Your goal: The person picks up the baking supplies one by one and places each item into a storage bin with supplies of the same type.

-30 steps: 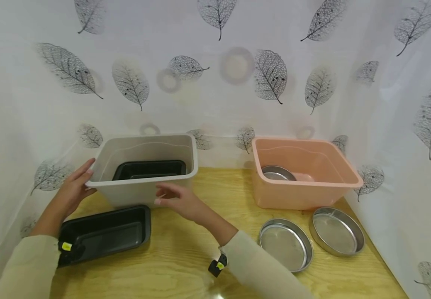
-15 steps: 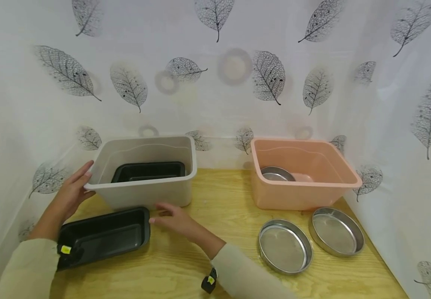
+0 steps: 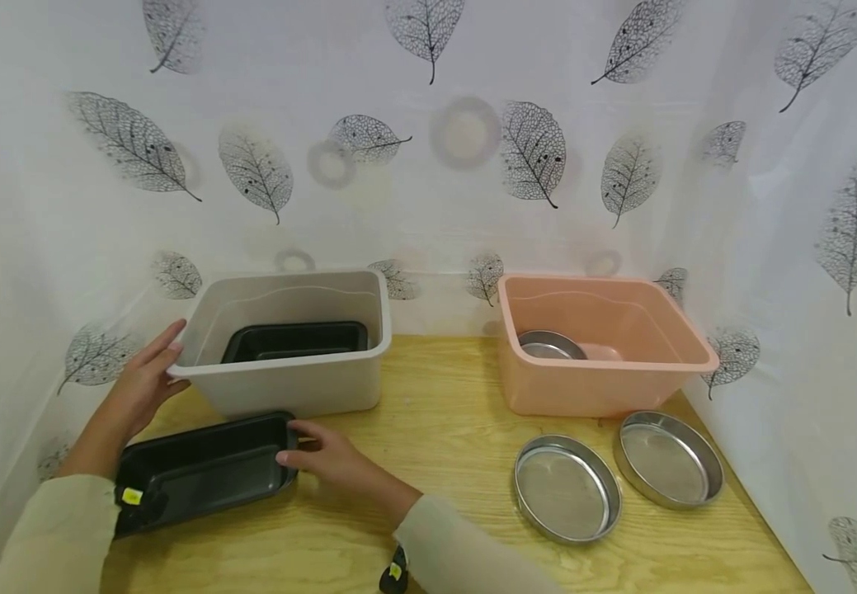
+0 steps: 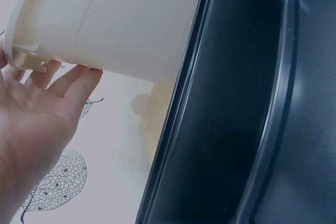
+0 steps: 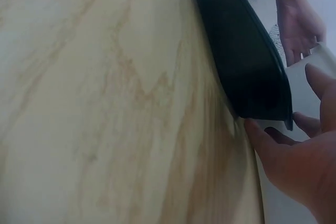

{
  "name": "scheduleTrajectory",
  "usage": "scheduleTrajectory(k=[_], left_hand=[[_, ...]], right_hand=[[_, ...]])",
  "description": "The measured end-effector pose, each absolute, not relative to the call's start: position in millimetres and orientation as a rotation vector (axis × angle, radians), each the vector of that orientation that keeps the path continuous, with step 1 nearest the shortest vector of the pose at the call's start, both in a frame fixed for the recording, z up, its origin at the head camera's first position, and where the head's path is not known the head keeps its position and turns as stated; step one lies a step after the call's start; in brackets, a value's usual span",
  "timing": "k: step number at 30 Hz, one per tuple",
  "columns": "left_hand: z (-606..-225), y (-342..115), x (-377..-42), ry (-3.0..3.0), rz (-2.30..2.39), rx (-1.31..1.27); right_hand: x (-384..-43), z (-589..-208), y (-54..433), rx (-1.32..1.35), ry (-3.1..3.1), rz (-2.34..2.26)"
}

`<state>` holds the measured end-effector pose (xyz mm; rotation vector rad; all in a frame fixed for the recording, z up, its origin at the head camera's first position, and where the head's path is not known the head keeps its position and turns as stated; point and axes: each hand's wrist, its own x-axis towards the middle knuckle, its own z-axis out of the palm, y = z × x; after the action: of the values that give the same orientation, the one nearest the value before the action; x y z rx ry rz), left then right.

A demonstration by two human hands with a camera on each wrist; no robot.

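In the head view, my left hand (image 3: 142, 379) holds the left end of a grey plastic bin (image 3: 287, 384) by its rim; the left wrist view shows fingertips (image 4: 90, 74) against the outer wall. A black loaf pan (image 3: 220, 470) lies slantwise on the table before the bin, under my left forearm. My right hand (image 3: 331, 462) is at the pan's right end, thumb over the rim. In the right wrist view its fingers are spread round that end, one fingertip (image 5: 251, 125) right at the bottom corner. Another black loaf pan (image 3: 298, 338) sits inside the grey bin.
A pink bin (image 3: 599, 392) with a round metal pan (image 3: 550, 345) inside stands back right. Two more round metal pans, one nearer the middle (image 3: 567, 491) and one further right (image 3: 669, 460), lie before it on the wooden table (image 3: 413, 462). Leaf-patterned sheeting (image 3: 428, 198) hangs behind.
My right hand has moved down and left from in front of the grey bin to the right end of the front loaf pan. My left hand stays on the bin's rim.
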<state>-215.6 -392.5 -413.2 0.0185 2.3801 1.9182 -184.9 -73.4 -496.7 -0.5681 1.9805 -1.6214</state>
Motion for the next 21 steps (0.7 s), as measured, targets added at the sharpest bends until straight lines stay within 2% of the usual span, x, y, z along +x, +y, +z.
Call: scheduleTrajectory(k=[21], left_hand=[[-410, -390, -215, 2.342, 1.959, -0.020]], right_hand=[[-183, -511, -104, -0.471, 2.083, -1.611]])
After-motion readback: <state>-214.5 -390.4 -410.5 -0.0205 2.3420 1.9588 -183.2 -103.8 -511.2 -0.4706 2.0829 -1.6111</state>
